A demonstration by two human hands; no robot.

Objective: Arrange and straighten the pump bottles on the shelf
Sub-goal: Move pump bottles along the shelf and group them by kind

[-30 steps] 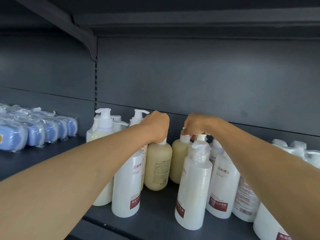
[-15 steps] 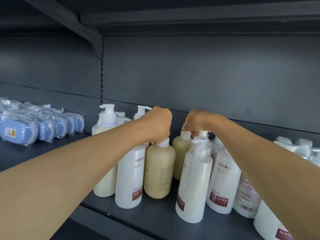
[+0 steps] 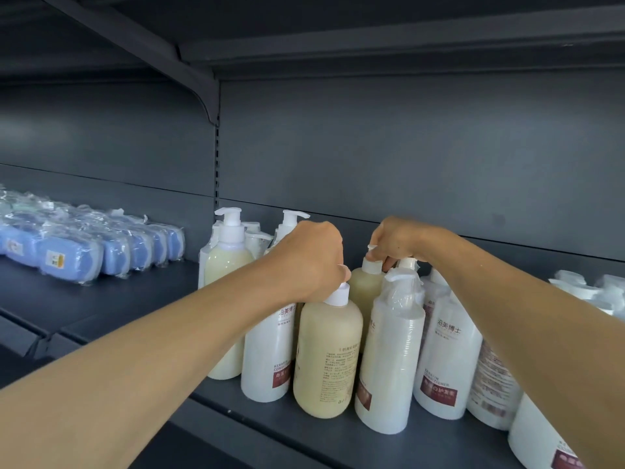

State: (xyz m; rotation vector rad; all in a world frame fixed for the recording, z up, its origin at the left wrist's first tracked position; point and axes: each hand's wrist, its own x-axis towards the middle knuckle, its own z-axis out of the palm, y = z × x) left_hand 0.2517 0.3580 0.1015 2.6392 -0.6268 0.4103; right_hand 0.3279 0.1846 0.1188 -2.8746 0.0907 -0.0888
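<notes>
Left hand (image 3: 311, 258) fingers grip front beige bottle (image 3: 326, 360) pump from above; right hand (image 3: 394, 240) pinches rear beige bottle (image 3: 363, 286) pump; both upright.

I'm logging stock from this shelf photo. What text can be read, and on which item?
"沿美博士": white bottle right of centre.
"KERATIN CONDITIONER": same bottle, above its red label, partly blurred.
"沿美博": white bottle by left wrist, rest hidden.
Beige bottle: print too small.
Blue packs: stickers unreadable.
</notes>
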